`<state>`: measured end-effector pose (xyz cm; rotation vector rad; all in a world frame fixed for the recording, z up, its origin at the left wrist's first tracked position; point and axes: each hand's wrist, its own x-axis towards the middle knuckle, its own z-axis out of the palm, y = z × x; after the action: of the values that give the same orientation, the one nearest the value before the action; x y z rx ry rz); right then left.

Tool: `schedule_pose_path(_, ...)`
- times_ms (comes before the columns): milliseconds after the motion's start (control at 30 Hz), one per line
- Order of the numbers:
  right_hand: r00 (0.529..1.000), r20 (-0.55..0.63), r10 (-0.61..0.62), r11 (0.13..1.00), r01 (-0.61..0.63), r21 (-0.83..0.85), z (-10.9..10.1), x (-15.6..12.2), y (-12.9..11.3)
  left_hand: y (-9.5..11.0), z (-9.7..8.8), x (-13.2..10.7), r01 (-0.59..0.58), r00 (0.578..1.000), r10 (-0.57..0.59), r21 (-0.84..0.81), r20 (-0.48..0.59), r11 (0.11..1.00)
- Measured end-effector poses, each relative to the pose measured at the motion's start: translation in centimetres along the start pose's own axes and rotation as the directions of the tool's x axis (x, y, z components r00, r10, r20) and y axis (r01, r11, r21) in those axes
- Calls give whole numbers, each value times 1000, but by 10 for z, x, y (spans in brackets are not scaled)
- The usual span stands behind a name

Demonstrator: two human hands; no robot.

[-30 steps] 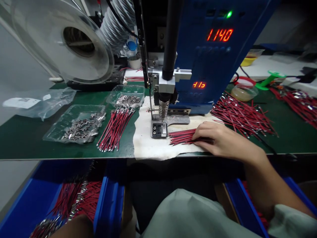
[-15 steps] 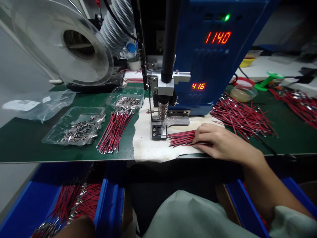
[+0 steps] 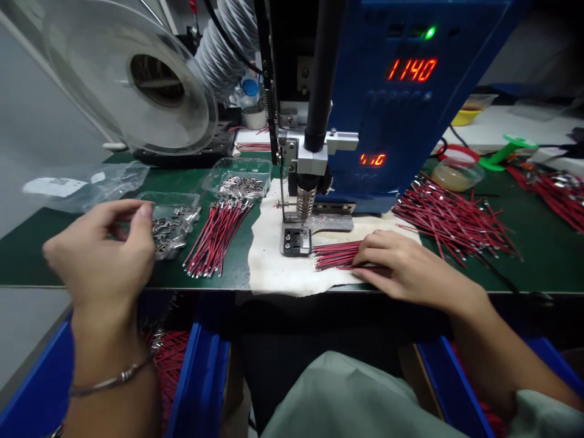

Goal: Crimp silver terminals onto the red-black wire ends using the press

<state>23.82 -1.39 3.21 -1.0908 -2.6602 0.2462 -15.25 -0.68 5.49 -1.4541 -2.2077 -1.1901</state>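
Observation:
My right hand [image 3: 395, 264] rests on the pale cloth [image 3: 269, 274], its fingers closed around a row of red-and-black wires [image 3: 335, 254]. The wires' ends point left, toward the small black fixture [image 3: 292, 241] under the soldering machine's spring-wrapped tip [image 3: 305, 204]. My left hand [image 3: 107, 243] is over the nearer clear plastic tray [image 3: 182, 201] of small metal connector shells [image 3: 171, 231]. Thumb and forefinger come together there in a pinch; anything between them is hidden. A bundle of red-and-black wires with metal ends [image 3: 216, 237] lies right of that tray.
A second clear tray of metal shells [image 3: 241, 185] sits farther back. The blue machine [image 3: 378, 121] rises centrally, with a large clear reel [image 3: 114, 79] at left. A loose wire pile [image 3: 451, 216] lies right. Blue bins [image 3: 196, 377] stand below the table edge.
My left hand has come up from the bin at lower left to the nearer tray. My right hand keeps its hold on the wires. The view has shifted slightly.

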Motion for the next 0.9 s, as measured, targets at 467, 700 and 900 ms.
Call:
schedule_pose_path(467,990,-115,-81,995,87,47,-1,3,7,-11,18,45,-276,751,-92,437,654,856)
schedule_pose_path(700,999,-2,-48,993,48,105,-21,26,14,-23,24,51,-198,741,-95,352,665,915)
schedule_pose_path(900,973,175,-149,979,120,166,-38,68,22,-27,29,47,-139,798,25,144,602,980)
